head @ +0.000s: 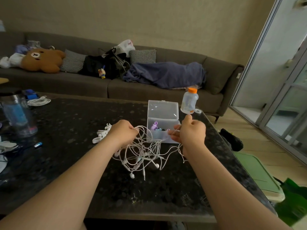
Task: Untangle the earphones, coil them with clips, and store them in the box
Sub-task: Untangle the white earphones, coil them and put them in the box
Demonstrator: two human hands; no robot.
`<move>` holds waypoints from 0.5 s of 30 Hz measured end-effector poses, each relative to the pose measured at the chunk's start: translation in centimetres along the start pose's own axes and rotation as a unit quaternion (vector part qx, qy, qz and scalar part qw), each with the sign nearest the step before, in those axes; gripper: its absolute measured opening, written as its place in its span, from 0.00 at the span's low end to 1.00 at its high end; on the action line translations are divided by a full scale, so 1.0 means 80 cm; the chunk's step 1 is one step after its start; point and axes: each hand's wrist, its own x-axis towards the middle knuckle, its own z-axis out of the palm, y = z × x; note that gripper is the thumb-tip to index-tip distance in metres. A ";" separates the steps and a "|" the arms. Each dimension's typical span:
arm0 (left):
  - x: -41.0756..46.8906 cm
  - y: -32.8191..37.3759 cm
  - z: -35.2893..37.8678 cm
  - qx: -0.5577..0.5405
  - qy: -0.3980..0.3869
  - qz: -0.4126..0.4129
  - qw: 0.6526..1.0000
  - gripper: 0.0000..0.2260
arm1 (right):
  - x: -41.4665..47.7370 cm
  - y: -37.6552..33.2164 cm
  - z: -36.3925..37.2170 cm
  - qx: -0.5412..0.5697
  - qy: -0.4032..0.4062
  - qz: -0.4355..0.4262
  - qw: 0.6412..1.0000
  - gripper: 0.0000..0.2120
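Note:
A tangle of white earphones (pixel 142 155) hangs and lies on the dark stone table (pixel 74 163), buds and plugs resting on the surface. My left hand (pixel 123 132) pinches a bunch of the cords and holds them up. My right hand (pixel 191 132) grips another strand, pulled out to the right. Just behind the hands stands a clear plastic box (pixel 162 120) with its lid up; purple and blue clips (pixel 156 127) lie inside. White clips (pixel 102 133) lie on the table to the left of my left hand.
A small bottle with an orange cap (pixel 189 100) stands right of the box near the table's far edge. A dark tumbler (pixel 18 113), a coiled white cable (pixel 39 102) and a blue battery (pixel 38 144) sit at the left. A cluttered sofa (pixel 149 90) lies behind.

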 end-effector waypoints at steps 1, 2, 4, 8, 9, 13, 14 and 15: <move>0.000 -0.001 -0.001 -0.021 0.000 -0.015 1.000 0.16 | 0.004 0.001 -0.004 -0.006 0.002 -0.016 1.000 0.16; 0.002 -0.003 -0.002 -0.036 0.007 -0.023 0.999 0.18 | 0.008 0.002 -0.008 -0.006 0.010 -0.036 0.999 0.16; 0.003 -0.003 -0.004 -0.054 0.023 -0.030 0.998 0.14 | 0.014 0.003 -0.014 0.010 0.036 -0.063 0.997 0.16; 0.004 -0.002 -0.005 -0.115 0.057 -0.021 0.992 0.09 | 0.018 0.007 -0.014 0.006 0.080 -0.081 0.993 0.11; 0.003 0.000 -0.005 -0.145 0.051 -0.020 0.988 0.08 | 0.018 0.007 -0.014 -0.016 0.080 -0.095 0.992 0.11; 0.005 0.004 -0.006 -0.229 -0.004 -0.015 0.973 0.03 | 0.023 0.015 -0.011 -0.202 0.056 -0.176 0.962 0.18; 0.005 0.005 -0.006 -0.236 -0.010 -0.012 0.972 0.03 | 0.024 0.016 -0.009 -0.212 0.044 -0.179 0.960 0.15; 0.006 0.006 -0.006 -0.238 -0.012 -0.008 0.971 0.03 | 0.023 0.016 -0.008 -0.197 0.022 -0.175 0.964 0.11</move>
